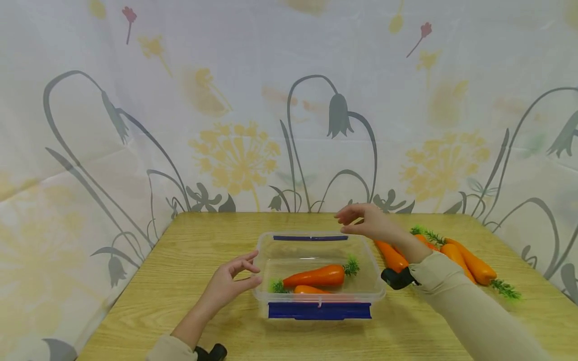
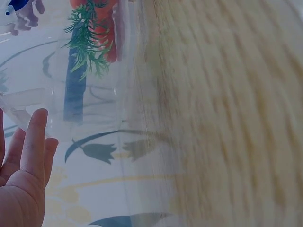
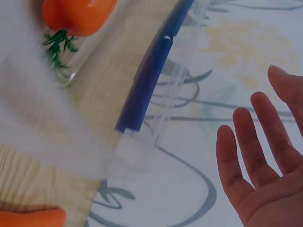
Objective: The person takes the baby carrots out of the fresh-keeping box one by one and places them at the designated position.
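A clear plastic container (image 1: pixel 319 297) with blue side clips stands on the table, its top uncovered. Inside lie two orange carrots with green tops; one carrot (image 1: pixel 316 277) lies crosswise, and the other carrot (image 1: pixel 311 290) is partly hidden behind the front rim. My left hand (image 1: pixel 230 281) is at the container's left rim, fingers loosely bent and holding nothing. Over the back right corner hovers my right hand (image 1: pixel 372 223), palm inward, its grasp empty. In the right wrist view its fingers (image 3: pixel 251 146) are spread beside the blue clip (image 3: pixel 151 71).
Several more carrots (image 1: pixel 469 260) lie in a pile to the right of the container, partly behind my right forearm. The wooden table (image 1: pixel 217 235) ends at a flower-printed cloth (image 1: pixel 253 100) hanging behind it. A black wrist mount (image 1: pixel 397 279) sits near the container's right side.
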`<state>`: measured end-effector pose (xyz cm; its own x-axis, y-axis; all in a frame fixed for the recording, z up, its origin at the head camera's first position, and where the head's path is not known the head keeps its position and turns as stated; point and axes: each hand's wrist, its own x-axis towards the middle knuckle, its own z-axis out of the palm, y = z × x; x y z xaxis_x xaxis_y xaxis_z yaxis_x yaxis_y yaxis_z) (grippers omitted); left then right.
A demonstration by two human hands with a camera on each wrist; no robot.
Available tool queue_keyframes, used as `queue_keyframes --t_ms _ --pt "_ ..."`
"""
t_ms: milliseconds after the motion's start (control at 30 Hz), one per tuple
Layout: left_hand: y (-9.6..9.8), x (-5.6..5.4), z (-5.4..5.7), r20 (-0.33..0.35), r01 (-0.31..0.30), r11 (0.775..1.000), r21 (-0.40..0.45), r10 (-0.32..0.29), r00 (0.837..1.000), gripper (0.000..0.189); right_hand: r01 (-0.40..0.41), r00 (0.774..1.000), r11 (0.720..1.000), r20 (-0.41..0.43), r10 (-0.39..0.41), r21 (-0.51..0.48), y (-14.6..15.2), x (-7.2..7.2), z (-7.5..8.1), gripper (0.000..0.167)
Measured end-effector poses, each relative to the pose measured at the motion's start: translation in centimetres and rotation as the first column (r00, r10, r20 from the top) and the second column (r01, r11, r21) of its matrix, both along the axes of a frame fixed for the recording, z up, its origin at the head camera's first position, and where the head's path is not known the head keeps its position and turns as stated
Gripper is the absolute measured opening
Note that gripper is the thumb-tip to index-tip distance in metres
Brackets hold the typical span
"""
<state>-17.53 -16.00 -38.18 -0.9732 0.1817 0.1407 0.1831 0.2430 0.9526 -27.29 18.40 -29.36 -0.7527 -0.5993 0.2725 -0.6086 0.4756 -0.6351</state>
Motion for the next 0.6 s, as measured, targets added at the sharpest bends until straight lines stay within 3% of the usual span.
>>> queue_keyframes --t_ms 167,300,500,600 --pt "0.1 0.0 0.1 -0.016 0.007 1.000 -0.005 -0.007 1.000 0.022 -0.109 0.993 0.993 0.044 0.107 0.045 -1.9 -0.5 -0.3 0.029" --pt "0.1 0.1 0.1 -0.016 0.006 1.000 -0.008 -0.006 1.000 0.022 -0.204 0.974 0.973 0.123 0.190 0.113 -3.3 -0.7 -0.9 0.027" --pt "0.0 0.1 -0.1 -0.012 -0.008 1.000 -0.006 0.008 1.000 0.020 -0.329 0.931 0.916 0.243 0.273 0.231 -5.1 -0.9 -1.9 0.022" --pt "0.0 0.1 -0.1 -0.014 -0.003 1.000 -0.006 0.003 1.000 0.022 -0.376 0.913 0.867 0.291 0.286 0.327 -5.8 -1.0 -2.5 0.022"
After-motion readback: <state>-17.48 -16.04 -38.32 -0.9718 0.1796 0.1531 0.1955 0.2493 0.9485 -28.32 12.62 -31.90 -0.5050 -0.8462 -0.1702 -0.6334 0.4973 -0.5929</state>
